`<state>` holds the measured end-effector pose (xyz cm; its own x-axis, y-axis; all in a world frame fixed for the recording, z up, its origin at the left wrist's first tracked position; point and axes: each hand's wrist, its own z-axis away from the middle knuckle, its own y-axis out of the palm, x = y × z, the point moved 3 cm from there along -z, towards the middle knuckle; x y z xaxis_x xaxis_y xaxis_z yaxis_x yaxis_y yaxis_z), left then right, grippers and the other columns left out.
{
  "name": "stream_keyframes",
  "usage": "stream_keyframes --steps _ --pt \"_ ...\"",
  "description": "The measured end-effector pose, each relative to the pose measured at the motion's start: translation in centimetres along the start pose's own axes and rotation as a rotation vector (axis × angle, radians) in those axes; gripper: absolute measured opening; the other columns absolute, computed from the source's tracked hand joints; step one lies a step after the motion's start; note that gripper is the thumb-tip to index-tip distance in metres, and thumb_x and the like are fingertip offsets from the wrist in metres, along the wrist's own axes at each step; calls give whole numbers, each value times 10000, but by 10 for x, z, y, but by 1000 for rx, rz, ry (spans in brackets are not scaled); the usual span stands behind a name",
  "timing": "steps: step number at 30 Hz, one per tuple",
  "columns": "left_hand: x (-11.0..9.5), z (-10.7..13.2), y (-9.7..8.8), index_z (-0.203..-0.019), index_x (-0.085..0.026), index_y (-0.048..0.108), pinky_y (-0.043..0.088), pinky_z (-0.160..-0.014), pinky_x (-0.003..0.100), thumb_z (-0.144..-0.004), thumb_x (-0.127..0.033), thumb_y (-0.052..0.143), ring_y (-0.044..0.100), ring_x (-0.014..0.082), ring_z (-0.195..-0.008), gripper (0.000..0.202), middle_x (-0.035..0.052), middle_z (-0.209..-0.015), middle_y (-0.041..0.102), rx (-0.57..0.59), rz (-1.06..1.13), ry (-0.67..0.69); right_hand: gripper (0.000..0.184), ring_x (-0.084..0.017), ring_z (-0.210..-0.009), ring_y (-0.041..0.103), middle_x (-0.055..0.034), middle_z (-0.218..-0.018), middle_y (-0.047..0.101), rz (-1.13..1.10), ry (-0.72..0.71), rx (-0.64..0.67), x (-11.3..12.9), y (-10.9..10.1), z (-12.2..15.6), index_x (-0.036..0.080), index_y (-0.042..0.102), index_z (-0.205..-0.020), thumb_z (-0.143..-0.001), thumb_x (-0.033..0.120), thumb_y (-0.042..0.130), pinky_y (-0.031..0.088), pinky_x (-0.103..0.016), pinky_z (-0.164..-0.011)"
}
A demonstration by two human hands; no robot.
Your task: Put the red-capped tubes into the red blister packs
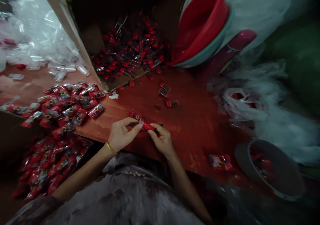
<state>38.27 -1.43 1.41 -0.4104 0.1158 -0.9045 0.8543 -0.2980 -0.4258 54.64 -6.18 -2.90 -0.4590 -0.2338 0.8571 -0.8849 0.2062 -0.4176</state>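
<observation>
Over the table's near edge, my left hand (123,133) and my right hand (161,138) meet at a small glossy red plastic piece (148,126). My right thumb and fingers pinch its red end. At the other end, my left thumb and forefinger close on a pale, see-through part (141,122); whether it is joined to the red piece I cannot tell. Just beyond my left fingertips lies a red printed packet (135,114), partly covered by them. Small dark bits show beside my right fingers, too unclear to name.
An open carton (87,63) on its side holds many red-capped clear pieces. Red packets (72,110) are heaped at left, above a box of more packets (47,165). Clear tubes (67,67), stacked basins (200,25), a bottle (235,46) and a grey tub (243,155) surround the table.
</observation>
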Motion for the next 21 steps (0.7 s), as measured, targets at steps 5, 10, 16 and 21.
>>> stream_keyframes --steps 5,10,16,21 --pt "-4 14 10 -1103 -201 613 419 -926 352 -764 -386 577 578 216 -1036 388 59 -1110 656 124 -43 194 237 -123 -589 588 -6 -703 644 -183 42 81 0 -4 10 174 610 -957 -862 346 477 487 -240 -582" --pt "3 27 37 -986 -209 685 441 -781 250 -800 -357 537 611 181 -815 280 14 -878 699 97 203 58 243 -139 -709 620 -28 -817 673 -78 -13 91 0 -16 12 180 624 -966 -873 337 463 509 -255 -653" --pt "1 24 55 -928 -196 700 421 -716 221 -805 -384 521 578 159 -725 288 9 -789 678 118 255 10 287 -167 -906 641 -60 -1031 673 60 -188 83 -1 -31 6 208 593 -1118 -845 271 532 524 -294 -807" --pt "7 20 67 -866 -161 695 422 -690 233 -803 -413 514 547 152 -695 316 13 -734 641 36 278 -9 251 -186 -883 669 -75 -988 701 112 -307 45 -5 -33 -1 192 640 -1069 -845 228 530 547 -305 -803"
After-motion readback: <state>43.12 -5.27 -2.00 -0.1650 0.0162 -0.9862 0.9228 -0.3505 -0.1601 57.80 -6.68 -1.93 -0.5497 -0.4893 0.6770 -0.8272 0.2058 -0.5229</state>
